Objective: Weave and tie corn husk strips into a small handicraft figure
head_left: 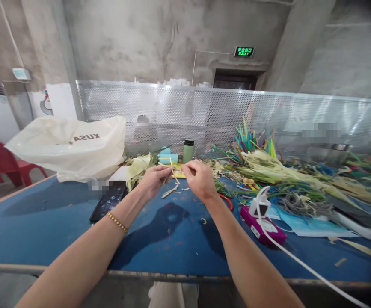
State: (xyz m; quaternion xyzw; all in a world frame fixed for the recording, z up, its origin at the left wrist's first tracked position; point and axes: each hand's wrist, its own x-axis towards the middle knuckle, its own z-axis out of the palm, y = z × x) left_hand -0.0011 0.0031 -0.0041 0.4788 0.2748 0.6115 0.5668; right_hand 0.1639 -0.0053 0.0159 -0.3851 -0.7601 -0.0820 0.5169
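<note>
My left hand [155, 182], with a gold bead bracelet on its wrist, is closed in a pinch on thin pale corn husk strips [173, 169] above the table. Close by on the right, my right hand [201, 179] is also pinched, with its fingertips at the end of a strip; its other fingers are curled and partly hidden. Below the hands, a loose piece of husk [170, 191] lies on the blue tabletop [159, 239]. Left of my left hand is a crumpled pale green husk [137, 169].
A green bottle [188, 150] stands behind the hands. To the right are a husk pile [268, 169], coloured stems [252, 141], a purple power strip [262, 226] with a white cable, and a blue mask [316, 224]. At left are a dark tablet [108, 201] and a white bag [69, 145].
</note>
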